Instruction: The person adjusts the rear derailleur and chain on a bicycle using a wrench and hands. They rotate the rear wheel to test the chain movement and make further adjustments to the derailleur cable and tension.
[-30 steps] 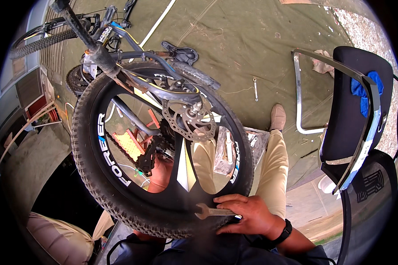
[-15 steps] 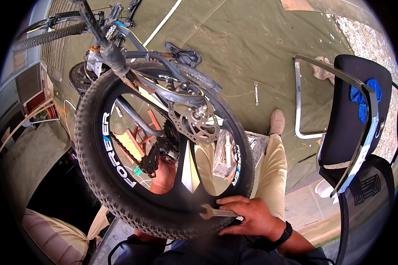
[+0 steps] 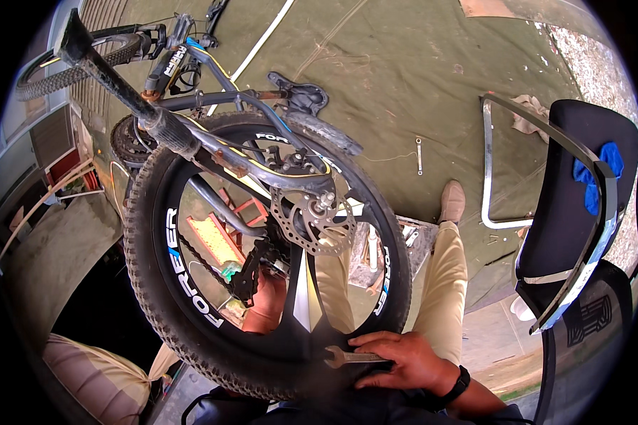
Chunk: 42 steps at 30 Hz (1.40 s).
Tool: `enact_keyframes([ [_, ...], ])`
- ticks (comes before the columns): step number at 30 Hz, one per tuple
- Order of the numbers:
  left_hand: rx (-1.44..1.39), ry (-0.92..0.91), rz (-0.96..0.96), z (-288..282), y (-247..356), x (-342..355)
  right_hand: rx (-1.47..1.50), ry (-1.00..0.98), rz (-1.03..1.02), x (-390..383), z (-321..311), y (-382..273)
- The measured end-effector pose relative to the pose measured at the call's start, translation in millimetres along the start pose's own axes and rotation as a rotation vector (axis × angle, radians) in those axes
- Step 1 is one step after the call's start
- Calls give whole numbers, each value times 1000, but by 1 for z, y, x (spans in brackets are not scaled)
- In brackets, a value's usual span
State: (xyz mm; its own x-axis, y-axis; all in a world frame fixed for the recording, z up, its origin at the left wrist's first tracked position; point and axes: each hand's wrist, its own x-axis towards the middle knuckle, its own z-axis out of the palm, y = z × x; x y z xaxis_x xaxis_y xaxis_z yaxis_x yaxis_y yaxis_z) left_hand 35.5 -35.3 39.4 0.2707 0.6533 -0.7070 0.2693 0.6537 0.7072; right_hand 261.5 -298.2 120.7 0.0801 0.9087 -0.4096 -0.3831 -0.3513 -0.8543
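A bicycle wheel (image 3: 191, 340) with a knobbly black tyre and a black three-spoke rim stands close in front of me, still fitted to the bicycle. In my right hand (image 3: 407, 361) is an open-ended spanner (image 3: 354, 357), its jaw toward the wheel's lower part; the fingers rest at the tyre. My left hand (image 3: 266, 306) reaches behind the wheel, seen between the spokes, by the rear derailleur (image 3: 247, 280). Its fingertips are hidden there. A brake disc (image 3: 314, 221) sits at the hub, and the chain (image 3: 202, 258) runs beside the derailleur.
A kickstand-like dark bar (image 3: 124, 88) juts up over the frame. On the green ground sheet (image 3: 397, 78) lies another spanner (image 3: 419, 156). A tool tray (image 3: 420, 244) is beyond the wheel, near my shoe (image 3: 452, 201). A black chair (image 3: 574, 184) with a blue cloth (image 3: 597, 177) stands right.
The view has shifted slightly, so the chair and ground sit lower and further right. More of the dark bar shows. My right hand still holds the spanner; the left stays by the derailleur.
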Motion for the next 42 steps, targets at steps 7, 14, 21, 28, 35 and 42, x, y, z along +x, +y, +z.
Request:
enact_keyframes([
  [7,81,120,-83,-12,-8,-6,11,-34,40,6,-7,-7],
  [14,21,27,-49,-16,-9,-11,40,-63,59,8,-11,-7],
  [21,-20,2,-1,-9,-6,-14,82,-75,60,6,-13,-3],
  [28,-88,-16,-63,-17,-8,-6,101,-67,70,9,-11,-3],
  [35,1,26,-35,-12,-8,-7,120,-64,83,10,-13,-6],
  [42,12,31,-56,-22,-17,-7,112,-46,78,10,-10,-4],
])
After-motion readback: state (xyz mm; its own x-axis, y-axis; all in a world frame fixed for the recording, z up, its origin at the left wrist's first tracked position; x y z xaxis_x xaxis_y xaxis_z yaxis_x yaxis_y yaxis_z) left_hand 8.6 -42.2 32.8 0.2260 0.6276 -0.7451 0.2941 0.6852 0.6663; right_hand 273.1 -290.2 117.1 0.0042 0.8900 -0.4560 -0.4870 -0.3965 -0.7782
